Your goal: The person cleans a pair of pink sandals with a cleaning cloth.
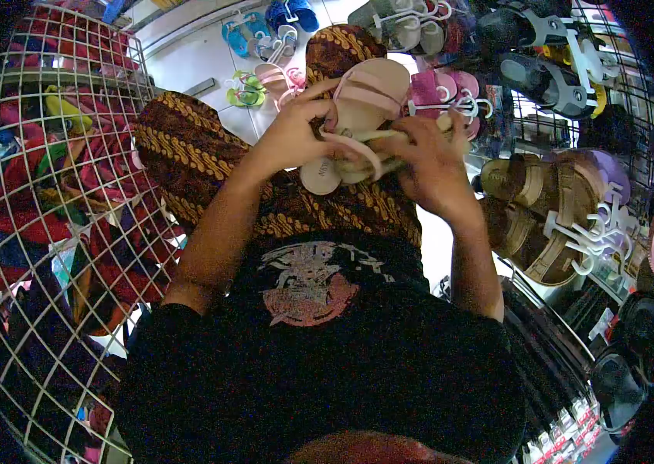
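A pair of beige-pink sandals [375,80] is held over the lap, with the soles overlapping and one printed heel pointing toward me. My left hand [296,131] is closed on the left side of the pair, its fingers around a strap. From the right, my right hand [433,164] grips the straps at the other side, its fingers bent and slightly blurred. A pale strip or hanger piece near those right fingers cannot be made out clearly. Beneath the sandals lies brown patterned cloth [288,213] covering my legs.
On the left stands a wire-mesh bin [64,178] full of colourful goods. Green sandals [245,90], blue sandals [245,32] and pink sandals [431,89] lie on the tiled floor ahead. Brown sandals [555,209] with white hangers [597,240] are close on the right, beside wire racks.
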`<state>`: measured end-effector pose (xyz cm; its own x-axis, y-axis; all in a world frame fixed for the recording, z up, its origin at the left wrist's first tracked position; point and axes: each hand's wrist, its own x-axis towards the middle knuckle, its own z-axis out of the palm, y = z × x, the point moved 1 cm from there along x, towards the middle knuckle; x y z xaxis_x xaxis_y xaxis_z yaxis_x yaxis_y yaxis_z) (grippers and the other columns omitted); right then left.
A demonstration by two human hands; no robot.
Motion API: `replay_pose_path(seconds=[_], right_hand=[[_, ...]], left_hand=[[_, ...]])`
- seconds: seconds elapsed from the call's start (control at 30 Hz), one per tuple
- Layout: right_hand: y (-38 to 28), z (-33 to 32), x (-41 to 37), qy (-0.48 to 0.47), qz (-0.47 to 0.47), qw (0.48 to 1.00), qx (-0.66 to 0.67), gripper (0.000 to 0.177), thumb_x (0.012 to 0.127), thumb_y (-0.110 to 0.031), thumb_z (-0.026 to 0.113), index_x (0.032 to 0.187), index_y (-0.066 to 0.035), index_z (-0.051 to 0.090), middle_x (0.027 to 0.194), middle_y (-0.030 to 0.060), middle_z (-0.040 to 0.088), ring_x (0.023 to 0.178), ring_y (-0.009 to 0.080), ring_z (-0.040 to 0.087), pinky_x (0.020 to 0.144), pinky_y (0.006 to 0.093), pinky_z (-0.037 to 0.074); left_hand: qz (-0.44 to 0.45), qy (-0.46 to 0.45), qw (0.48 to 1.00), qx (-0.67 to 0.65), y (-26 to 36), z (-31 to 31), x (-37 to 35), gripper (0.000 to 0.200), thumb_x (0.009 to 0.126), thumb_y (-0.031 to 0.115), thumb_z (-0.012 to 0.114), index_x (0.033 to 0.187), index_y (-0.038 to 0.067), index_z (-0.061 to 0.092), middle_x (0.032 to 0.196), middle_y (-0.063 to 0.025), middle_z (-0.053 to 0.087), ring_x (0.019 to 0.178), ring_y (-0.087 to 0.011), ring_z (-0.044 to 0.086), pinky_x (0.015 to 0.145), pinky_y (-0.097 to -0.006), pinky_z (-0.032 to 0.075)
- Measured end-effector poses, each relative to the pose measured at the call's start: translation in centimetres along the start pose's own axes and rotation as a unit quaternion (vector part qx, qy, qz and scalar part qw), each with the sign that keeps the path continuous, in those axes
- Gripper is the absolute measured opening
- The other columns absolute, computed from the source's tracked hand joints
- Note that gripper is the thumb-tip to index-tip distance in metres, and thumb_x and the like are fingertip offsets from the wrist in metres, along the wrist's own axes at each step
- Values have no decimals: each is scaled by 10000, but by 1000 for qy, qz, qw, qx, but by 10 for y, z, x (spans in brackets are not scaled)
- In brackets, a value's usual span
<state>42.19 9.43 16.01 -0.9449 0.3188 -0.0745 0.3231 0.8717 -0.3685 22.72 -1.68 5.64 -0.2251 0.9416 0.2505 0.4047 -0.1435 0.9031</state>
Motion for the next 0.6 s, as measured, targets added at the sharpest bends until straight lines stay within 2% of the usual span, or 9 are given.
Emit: replay_pose_path(seconds=[0.1, 0.23, 0.27, 0.37, 0.4, 0.5, 0.6], right_hand=[[-6, 7, -5, -65, -28, 997, -42, 520, 640, -26, 683, 1118, -231, 663, 1208, 80, 570, 1181, 270, 519, 1105, 575, 179], [2, -5, -5, -30, 65, 997, -23, 514, 654, -76, 714, 1144, -223, 658, 1194, 81, 569, 1156, 269, 525, 1066, 505, 265], [3, 5, -10, 0, 62, 998, -9, 530, 656, -109, 724, 1167, -231, 652, 1169, 92, 571, 1129, 277, 531, 990, 466, 333], [-12, 1, -15, -78, 45, 993, -76, 570, 651, -125, 724, 1203, -237, 636, 1138, 110, 571, 1098, 300, 533, 927, 452, 368], [-5, 0, -16, -94, 103, 990, -21, 605, 660, -167, 726, 1248, -248, 608, 1124, 119, 568, 1086, 315, 529, 918, 459, 377], [2, -9, -14, -11, 126, 990, -66, 640, 670, -225, 724, 1291, -263, 575, 1108, 120, 570, 1086, 319, 523, 920, 453, 372], [-6, 2, -19, -23, 168, 985, 3, 644, 715, -265, 701, 1337, -274, 531, 1180, 171, 573, 1114, 368, 542, 959, 466, 418]], left_hand=[[-5, -4, 1000, -25, -7, 2, 1, 448, 570, 208, 887, 699, 16, 504, 1325, -213, 524, 1176, -300, 552, 903, -365, 457], [16, 12, 999, -48, 0, 2, 5, 445, 569, 180, 886, 694, 12, 493, 1310, -212, 535, 1153, -289, 562, 884, -359, 464], [15, 23, 998, -50, 1, 1, 5, 443, 569, 173, 886, 693, 12, 493, 1306, -211, 537, 1146, -288, 565, 883, -359, 464], [-1, 23, 999, -50, -3, 2, 2, 458, 550, 182, 896, 708, 15, 500, 1294, -199, 542, 1129, -289, 572, 888, -359, 463], [-7, 23, 999, -32, -3, 2, 3, 459, 548, 186, 897, 706, 16, 500, 1293, -195, 541, 1127, -291, 572, 896, -361, 460], [-15, 19, 1000, -8, 1, 1, 1, 468, 541, 203, 903, 711, 22, 506, 1300, -183, 529, 1143, -297, 556, 924, -368, 446], [-5, 2, 999, -33, 6, -2, 2, 485, 530, 231, 913, 738, 33, 522, 1330, -175, 492, 1200, -303, 503, 959, -377, 417]])
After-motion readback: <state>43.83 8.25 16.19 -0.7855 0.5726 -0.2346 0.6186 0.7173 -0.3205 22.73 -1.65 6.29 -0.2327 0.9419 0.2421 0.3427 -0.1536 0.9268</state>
